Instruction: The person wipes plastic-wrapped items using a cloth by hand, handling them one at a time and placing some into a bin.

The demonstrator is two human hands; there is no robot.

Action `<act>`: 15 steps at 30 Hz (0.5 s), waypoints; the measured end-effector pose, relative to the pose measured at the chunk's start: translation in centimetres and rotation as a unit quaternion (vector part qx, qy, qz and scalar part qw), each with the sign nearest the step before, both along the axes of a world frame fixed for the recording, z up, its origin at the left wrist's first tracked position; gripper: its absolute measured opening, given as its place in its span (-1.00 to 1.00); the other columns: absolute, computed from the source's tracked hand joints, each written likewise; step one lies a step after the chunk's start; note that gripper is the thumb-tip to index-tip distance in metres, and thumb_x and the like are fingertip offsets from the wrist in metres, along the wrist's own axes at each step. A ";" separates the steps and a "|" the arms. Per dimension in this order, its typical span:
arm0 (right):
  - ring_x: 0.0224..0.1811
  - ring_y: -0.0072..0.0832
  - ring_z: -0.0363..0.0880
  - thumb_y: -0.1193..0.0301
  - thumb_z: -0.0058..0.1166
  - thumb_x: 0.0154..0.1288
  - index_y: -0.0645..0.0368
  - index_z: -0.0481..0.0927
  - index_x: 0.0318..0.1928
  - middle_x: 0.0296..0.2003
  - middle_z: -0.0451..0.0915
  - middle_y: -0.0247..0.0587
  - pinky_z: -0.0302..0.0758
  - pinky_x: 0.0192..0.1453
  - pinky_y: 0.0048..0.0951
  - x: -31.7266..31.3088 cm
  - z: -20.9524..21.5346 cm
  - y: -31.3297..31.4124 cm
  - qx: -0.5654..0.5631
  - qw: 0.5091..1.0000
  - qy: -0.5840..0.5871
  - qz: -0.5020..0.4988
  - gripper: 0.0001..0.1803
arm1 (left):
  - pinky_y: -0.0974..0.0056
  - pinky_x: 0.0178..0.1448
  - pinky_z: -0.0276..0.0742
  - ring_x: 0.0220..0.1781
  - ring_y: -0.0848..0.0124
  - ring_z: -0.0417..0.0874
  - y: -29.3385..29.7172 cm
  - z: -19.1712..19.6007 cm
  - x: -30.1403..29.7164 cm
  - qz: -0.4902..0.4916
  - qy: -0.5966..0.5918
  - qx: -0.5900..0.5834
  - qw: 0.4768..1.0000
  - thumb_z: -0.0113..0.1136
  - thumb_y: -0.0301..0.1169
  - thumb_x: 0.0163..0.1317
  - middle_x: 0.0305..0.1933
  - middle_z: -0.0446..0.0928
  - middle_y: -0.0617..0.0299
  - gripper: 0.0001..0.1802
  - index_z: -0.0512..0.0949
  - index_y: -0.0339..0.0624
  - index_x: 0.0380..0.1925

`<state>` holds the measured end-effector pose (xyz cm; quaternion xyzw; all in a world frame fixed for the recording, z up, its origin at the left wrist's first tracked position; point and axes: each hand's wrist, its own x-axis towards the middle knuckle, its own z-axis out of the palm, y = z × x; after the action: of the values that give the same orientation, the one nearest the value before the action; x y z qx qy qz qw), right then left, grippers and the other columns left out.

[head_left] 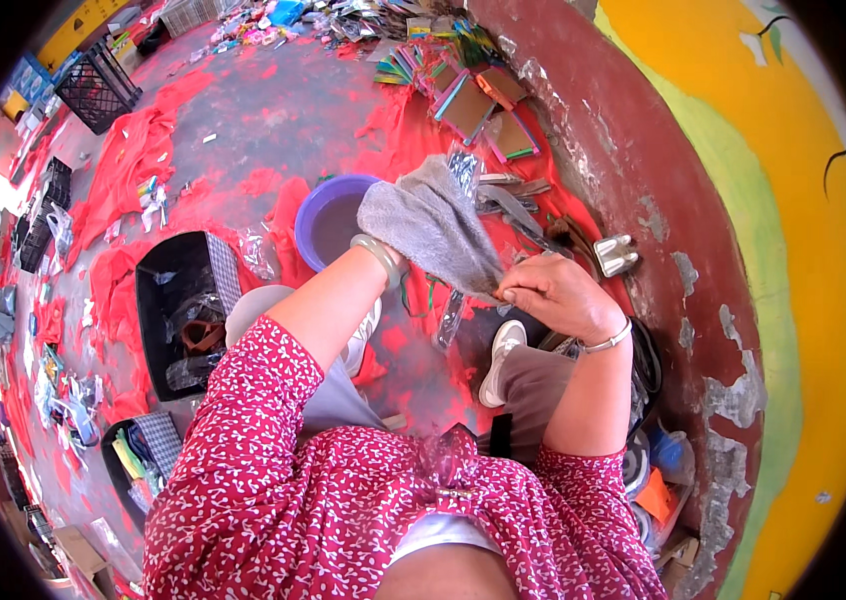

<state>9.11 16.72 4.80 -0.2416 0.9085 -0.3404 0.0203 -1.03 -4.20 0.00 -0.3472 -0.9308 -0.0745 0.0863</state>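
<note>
A grey cloth [433, 215] drapes over my left hand and hides its fingers, with only the wrist and a pale bangle [375, 250] showing. At the cloth's right-hand end, my right hand [565, 298] has its thumb and fingers pinched on the edge. That wrist wears a thin bracelet [608, 338]. Just left of the cloth stands a round purple basin [304, 232], its far side partly in view, and my left wrist overlaps its near edge. Clear plastic-wrapped strips [451, 318] lie beneath the cloth, and dark straps [518, 208] lie beyond it.
Left of my legs is a black bin [153, 335] with a checked panel; a smaller bin [123, 475] sits nearer. Red fabric [128, 170] covers parts of the floor. Framed boards [513, 135] lean by the peeling wall [658, 180] at right. A black crate [98, 88] stands far left.
</note>
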 end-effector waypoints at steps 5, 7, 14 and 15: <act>-0.40 -0.71 0.45 0.49 0.09 0.17 0.28 0.55 -0.22 -0.45 0.54 -0.39 0.41 -0.37 -0.65 -2.4 -1.6 -0.6 -0.258 0.929 -0.074 -0.254 -0.83 | 0.08 -0.33 0.49 -0.30 0.08 0.59 0.8 3.2 1.6 -0.036 0.013 0.076 0.996 0.09 -0.22 0.00 -0.22 0.52 0.00 -0.54 0.36 -0.05 -0.05; -0.50 -0.67 0.43 0.37 0.17 0.10 0.24 0.56 -0.28 -0.56 0.51 -0.34 0.39 -0.40 -0.58 -3.8 -3.9 -1.4 -0.217 0.930 -0.053 -0.293 -0.79 | 0.05 -0.37 0.49 -0.32 0.06 0.58 1.3 1.6 1.4 -0.075 0.020 0.149 0.986 0.10 -0.24 -0.03 -0.26 0.52 0.01 -0.53 0.35 -0.02 -0.05; -0.72 -0.64 0.38 0.41 0.11 0.16 0.26 0.52 -0.40 -0.68 0.49 -0.31 0.27 -0.64 -0.56 -4.5 -3.6 -2.9 -0.345 0.875 -0.131 -0.315 -0.85 | 0.21 -0.27 0.50 -0.34 0.16 0.56 1.0 0.7 1.2 -0.181 -0.088 0.231 0.952 0.17 -0.37 -0.07 -0.41 0.49 0.08 -0.62 0.42 -0.18 -0.18; -0.74 -0.65 0.36 0.43 0.08 0.18 0.26 0.51 -0.39 -0.68 0.48 -0.32 0.26 -0.66 -0.58 -4.5 -3.3 -2.8 -0.366 0.863 -0.104 -0.331 -0.87 | 0.20 -0.23 0.50 -0.31 0.14 0.56 0.9 0.6 1.1 -0.203 -0.085 0.247 0.944 0.17 -0.38 -0.08 -0.38 0.49 0.07 -0.62 0.41 -0.17 -0.19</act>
<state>4.63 13.94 1.48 0.1206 0.7374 -0.6586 -0.0890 0.02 -3.34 0.57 -0.4889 -0.7969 -0.3472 0.0730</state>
